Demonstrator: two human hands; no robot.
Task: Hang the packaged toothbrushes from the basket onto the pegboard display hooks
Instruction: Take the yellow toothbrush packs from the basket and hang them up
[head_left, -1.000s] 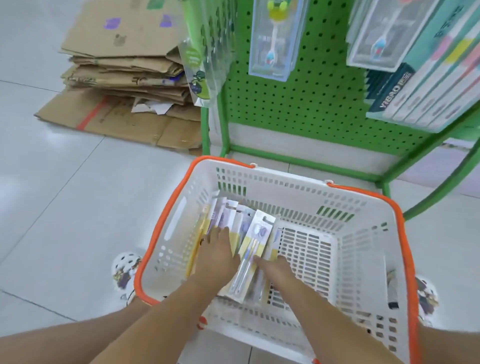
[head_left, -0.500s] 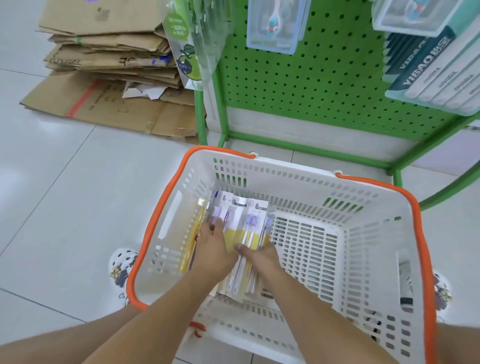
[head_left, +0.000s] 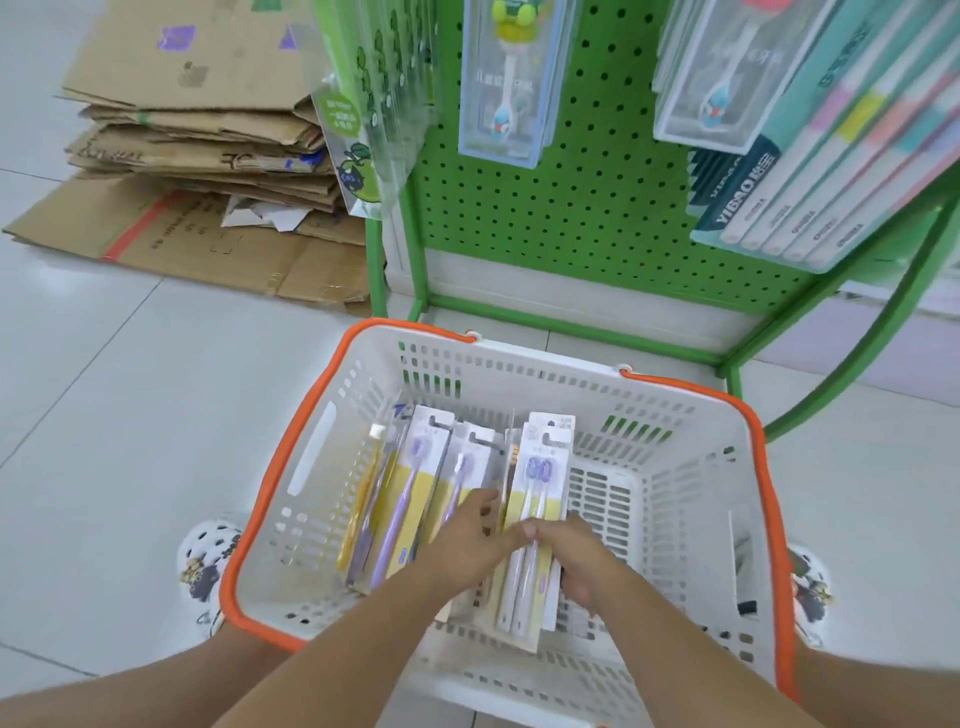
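Toothbrush packs (head_left: 410, 499): lying in the left half of the basket, overlapped like a fan; long axes run near to far, hang-tab ends and brush heads pointing far toward the pegboard, handles toward the person
Held pack (head_left: 535, 519): a two-brush card with purple heads, same near-to-far axis, just right of the other packs
Right hand (head_left: 582, 561): fingers curled round the right edge of the held pack, thumb across its front
Left hand (head_left: 467, 540): resting on the packs beside it, fingers relaxed; whether it pinches anything cannot be told
Basket (head_left: 519, 364): white slotted plastic with orange rim, on the floor between two patterned shoes
Pegboard (head_left: 597, 208): green, perforated, on a green frame just beyond the basket; packaged goods hang on it
Floor (head_left: 130, 415): pale glossy tile; flattened cardboard (head_left: 197, 130) stacked far left
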